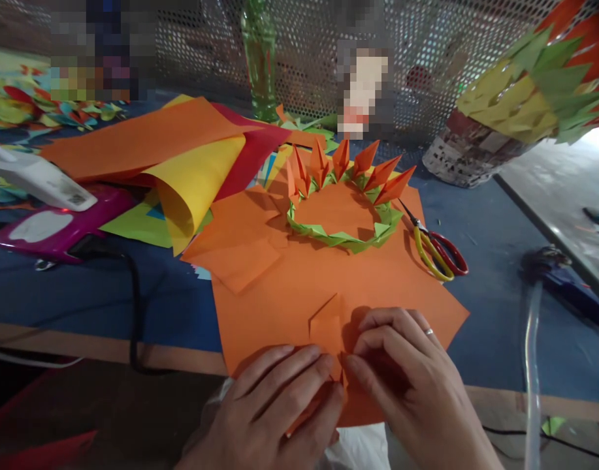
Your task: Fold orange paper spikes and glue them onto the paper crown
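A small folded piece of orange paper point(325, 326) lies near the front edge of a large orange sheet point(377, 281). My left hand point(284, 398) covers its lower part, fingers together and the thumb at the paper's edge, holding it. From the other side, my right hand point(407, 372), with a ring on one finger, is closed with thumb and fingertips at the paper's right edge; the exact pinch is partly hidden. Beyond the hands sits a ring of interlocked green paper point(348, 241), with several pointed orange folded pieces point(365, 160) standing along its far side.
Yellow-and-red-handled scissors point(434, 251) lie right of the paper ring. Coloured sheets point(147, 143) are piled at the left, near a magenta stand point(49, 228) holding a white tool point(39, 173). A green bottle point(260, 65) and a paper-decorated pot point(505, 124) stand behind. A clear tube point(532, 365) hangs at right.
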Tool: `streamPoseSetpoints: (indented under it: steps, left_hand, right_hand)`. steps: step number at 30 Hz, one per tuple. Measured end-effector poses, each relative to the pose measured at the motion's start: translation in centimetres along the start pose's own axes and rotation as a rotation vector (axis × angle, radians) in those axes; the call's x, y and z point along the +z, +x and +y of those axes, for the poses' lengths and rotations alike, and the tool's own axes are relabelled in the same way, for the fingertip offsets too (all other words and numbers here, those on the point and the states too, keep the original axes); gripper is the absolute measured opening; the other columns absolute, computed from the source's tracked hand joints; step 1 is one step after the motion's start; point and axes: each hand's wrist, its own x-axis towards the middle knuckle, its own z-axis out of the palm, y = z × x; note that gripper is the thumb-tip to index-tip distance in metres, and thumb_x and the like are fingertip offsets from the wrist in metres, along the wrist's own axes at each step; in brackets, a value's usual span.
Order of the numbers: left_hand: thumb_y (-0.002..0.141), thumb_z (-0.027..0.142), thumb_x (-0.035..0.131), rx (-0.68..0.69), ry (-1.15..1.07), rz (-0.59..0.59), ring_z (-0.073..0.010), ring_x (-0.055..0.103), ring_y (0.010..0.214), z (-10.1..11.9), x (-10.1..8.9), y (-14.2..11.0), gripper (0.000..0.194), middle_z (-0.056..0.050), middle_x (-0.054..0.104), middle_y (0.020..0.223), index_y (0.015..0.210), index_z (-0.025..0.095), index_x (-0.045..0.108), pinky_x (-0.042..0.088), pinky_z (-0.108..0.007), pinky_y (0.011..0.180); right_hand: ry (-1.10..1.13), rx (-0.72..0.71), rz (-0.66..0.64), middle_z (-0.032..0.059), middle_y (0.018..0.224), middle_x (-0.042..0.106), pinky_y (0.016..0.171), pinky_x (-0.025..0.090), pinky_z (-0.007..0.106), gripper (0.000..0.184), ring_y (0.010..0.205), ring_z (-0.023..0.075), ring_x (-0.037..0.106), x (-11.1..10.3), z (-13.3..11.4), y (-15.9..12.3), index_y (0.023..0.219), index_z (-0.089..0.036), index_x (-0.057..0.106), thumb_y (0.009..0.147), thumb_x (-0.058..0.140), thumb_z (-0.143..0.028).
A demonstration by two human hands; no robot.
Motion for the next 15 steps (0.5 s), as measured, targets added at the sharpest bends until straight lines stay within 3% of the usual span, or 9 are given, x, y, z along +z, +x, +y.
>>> streamPoseSetpoints:
  steps: [10, 15]
  left_hand:
    - [0.101, 0.020, 0.056, -0.003, -0.051, 0.012, -0.0211, 0.058, 0.134, 0.06, 0.02, -0.29, 0.016, -0.005, 0.069, 0.133, 0.104, 0.023, 0.071, 0.044, -0.041, 0.117]
    - [0.103, 0.027, 0.056, 0.017, 0.023, -0.015, -0.0178, 0.058, 0.132, 0.06, 0.17, 0.02, 0.026, -0.002, 0.069, 0.126, 0.124, 0.031, 0.070, 0.036, -0.040, 0.122]
  right_hand:
    - [0.038, 0.043, 0.006, 0.0020, 0.101, 0.062, 0.080, 0.046, 0.032, 0.007, 0.096, 0.0169, 0.056, 0.18, -0.33, -0.27, 0.092, -0.025, 0.059, 0.094, 0.066, -0.023]
    - [0.051, 0.056, 0.002, 0.0006, 0.102, 0.062, 0.082, 0.044, 0.032, 0.008, 0.097, 0.0159, 0.054, 0.33, -0.30, -0.37, 0.093, -0.026, 0.059, 0.093, 0.067, -0.023]
